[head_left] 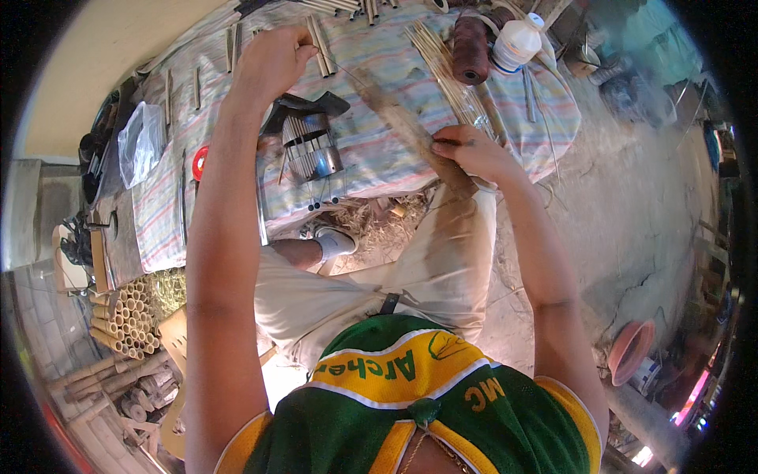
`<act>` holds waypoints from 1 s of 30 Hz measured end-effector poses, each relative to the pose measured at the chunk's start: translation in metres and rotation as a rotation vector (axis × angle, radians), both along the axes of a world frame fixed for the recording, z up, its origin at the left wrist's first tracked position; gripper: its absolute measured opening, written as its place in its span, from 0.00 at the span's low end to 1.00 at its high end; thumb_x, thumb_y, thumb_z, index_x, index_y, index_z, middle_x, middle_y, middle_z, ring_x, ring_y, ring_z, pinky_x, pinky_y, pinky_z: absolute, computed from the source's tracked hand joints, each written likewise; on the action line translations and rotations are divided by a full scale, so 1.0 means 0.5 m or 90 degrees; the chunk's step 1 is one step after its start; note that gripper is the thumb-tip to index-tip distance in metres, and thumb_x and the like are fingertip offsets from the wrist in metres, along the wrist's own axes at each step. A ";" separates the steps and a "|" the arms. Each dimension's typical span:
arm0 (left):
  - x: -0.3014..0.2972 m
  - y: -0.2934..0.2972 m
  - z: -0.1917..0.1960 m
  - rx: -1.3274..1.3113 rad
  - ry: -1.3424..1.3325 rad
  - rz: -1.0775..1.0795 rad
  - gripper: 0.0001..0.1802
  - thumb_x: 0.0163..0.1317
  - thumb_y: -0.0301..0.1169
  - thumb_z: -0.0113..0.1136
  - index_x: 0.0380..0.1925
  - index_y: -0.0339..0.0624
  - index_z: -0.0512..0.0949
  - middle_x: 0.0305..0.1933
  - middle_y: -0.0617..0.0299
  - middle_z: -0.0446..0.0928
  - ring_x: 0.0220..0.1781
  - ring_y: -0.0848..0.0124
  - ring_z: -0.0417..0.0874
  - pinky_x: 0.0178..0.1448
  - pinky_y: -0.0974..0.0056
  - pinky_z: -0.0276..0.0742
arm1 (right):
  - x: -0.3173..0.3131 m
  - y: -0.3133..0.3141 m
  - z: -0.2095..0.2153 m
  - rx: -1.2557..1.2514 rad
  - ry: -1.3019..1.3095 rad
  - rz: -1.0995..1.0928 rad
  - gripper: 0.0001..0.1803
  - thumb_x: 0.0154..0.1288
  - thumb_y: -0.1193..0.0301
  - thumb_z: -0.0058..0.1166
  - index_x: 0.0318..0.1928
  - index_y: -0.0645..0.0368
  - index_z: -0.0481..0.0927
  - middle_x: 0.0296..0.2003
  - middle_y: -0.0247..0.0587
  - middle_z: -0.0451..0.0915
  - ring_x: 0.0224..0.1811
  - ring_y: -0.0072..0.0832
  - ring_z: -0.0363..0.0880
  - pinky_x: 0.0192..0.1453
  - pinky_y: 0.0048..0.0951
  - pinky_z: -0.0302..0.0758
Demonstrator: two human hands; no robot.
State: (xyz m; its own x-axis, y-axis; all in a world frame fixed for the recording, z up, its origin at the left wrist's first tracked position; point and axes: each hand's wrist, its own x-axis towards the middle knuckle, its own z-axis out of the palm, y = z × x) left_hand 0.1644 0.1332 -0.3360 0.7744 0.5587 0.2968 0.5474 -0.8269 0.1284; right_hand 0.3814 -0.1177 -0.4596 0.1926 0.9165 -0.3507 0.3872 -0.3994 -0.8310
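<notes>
My left hand (272, 65) is raised over the far left part of the cloth-covered table, thumb and fingertips pinched on a thin dark strand. That strand (338, 66) slants down to the right, toward the far end of a narrow wooden board (399, 118). The board's near end rests over my right thigh. My right hand (472, 154) is closed over the board's lower part, fingertips pressed together; what they pinch is too small to tell. Between my arms stands a metal holder with thin rods (312, 148), next to a dark folded piece (325, 104).
Thin split sticks (442, 67), a brown thread spool (470, 54) and a white bottle (517, 43) lie or stand at the far right. Tubes (320, 46), a red tape roll (200, 163) and a plastic bag (142, 144) are leftward. Bamboo pieces (130, 320) are stacked lower left.
</notes>
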 end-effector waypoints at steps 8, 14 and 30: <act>0.043 0.069 -0.028 0.034 0.058 -0.005 0.14 0.63 0.41 0.64 0.41 0.42 0.83 0.38 0.49 0.84 0.42 0.50 0.86 0.49 0.49 0.79 | 0.007 0.040 -0.034 0.140 -0.076 0.013 0.16 0.69 0.68 0.58 0.52 0.64 0.83 0.43 0.40 0.85 0.46 0.26 0.81 0.52 0.30 0.76; 0.047 0.105 -0.047 0.007 0.112 0.017 0.13 0.63 0.39 0.64 0.41 0.42 0.84 0.39 0.48 0.85 0.45 0.50 0.86 0.50 0.48 0.80 | -0.001 -0.003 -0.023 0.206 -0.065 -0.069 0.13 0.69 0.69 0.58 0.48 0.66 0.83 0.39 0.39 0.84 0.39 0.25 0.80 0.46 0.27 0.76; 0.029 0.195 -0.115 0.051 0.166 0.108 0.18 0.59 0.44 0.68 0.36 0.39 0.84 0.39 0.48 0.85 0.45 0.49 0.86 0.51 0.47 0.80 | -0.076 -0.001 -0.051 0.199 0.003 -0.180 0.14 0.71 0.66 0.57 0.41 0.68 0.84 0.28 0.39 0.82 0.32 0.23 0.78 0.39 0.28 0.74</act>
State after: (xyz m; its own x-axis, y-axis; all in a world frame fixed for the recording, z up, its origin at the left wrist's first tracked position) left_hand 0.1791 0.2308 -0.3937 0.7281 0.6692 0.1486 0.6841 -0.7230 -0.0961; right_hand 0.3434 -0.1180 -0.4849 0.4507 0.8902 -0.0663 0.2941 -0.2182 -0.9305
